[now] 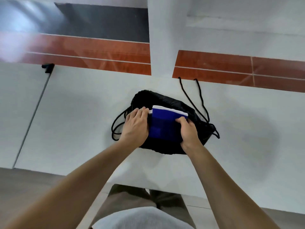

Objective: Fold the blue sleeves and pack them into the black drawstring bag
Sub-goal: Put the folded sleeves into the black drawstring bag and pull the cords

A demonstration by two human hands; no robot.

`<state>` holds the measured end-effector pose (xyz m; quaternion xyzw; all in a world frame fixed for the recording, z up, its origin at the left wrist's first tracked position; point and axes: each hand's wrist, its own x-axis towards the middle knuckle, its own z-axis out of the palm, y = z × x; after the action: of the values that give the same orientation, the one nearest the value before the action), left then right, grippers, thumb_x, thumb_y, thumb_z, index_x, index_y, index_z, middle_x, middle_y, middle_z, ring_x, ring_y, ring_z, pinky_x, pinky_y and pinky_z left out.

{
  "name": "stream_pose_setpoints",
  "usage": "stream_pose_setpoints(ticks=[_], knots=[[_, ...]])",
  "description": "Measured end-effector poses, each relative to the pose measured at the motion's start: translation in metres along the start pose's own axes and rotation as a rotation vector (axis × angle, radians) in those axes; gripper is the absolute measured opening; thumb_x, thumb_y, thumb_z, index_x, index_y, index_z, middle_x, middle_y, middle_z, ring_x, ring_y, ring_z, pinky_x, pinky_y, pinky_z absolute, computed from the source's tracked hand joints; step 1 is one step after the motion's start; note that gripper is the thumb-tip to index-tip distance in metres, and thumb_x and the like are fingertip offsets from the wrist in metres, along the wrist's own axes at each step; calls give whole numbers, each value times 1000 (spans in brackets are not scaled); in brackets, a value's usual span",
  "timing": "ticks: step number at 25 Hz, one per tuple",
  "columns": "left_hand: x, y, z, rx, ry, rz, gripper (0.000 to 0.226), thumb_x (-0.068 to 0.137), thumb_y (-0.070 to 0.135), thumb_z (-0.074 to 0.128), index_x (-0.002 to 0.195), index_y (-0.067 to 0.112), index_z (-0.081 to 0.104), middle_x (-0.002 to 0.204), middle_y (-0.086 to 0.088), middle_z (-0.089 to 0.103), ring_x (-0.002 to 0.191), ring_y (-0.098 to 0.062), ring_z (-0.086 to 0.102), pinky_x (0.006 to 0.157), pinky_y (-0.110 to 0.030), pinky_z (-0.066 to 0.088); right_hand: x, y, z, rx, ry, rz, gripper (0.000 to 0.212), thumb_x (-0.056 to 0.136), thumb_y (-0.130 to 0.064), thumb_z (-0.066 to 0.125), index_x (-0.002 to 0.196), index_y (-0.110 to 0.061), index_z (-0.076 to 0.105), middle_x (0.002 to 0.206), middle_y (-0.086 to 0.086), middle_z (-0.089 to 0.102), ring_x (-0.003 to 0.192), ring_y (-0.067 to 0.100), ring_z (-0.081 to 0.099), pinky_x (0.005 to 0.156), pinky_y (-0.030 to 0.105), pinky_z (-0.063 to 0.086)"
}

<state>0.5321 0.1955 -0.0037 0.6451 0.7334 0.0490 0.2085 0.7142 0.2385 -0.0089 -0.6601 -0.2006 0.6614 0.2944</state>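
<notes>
The black drawstring bag [166, 100] lies flat in the middle of the white table [74, 113]. A folded stack of blue sleeves [163, 124] with white edging rests on top of the bag. My left hand [135, 126] presses against the stack's left side, fingers curled at its upper corner. My right hand [189, 133] grips the stack's right edge. Whether the stack's near end is inside the bag's opening is hidden by my hands.
The bag's black cords [193, 100] trail toward the table's far edge on the right, and more loops [117, 128] lie to the left. A small black clamp [47, 67] sits at the far left edge. Beyond the table is a red-tiled floor [99, 52].
</notes>
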Motion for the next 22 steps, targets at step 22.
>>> stream_pose_setpoints(ticks=[22], knots=[[15, -2, 56, 380, -120, 73, 70, 102, 45, 41, 159, 29, 4, 168, 4, 2, 152, -35, -2, 122, -52, -4, 44, -17, -43, -920, 165, -191, 37, 104, -26, 40, 129, -2, 54, 132, 20, 59, 122, 37, 55, 98, 37, 40]])
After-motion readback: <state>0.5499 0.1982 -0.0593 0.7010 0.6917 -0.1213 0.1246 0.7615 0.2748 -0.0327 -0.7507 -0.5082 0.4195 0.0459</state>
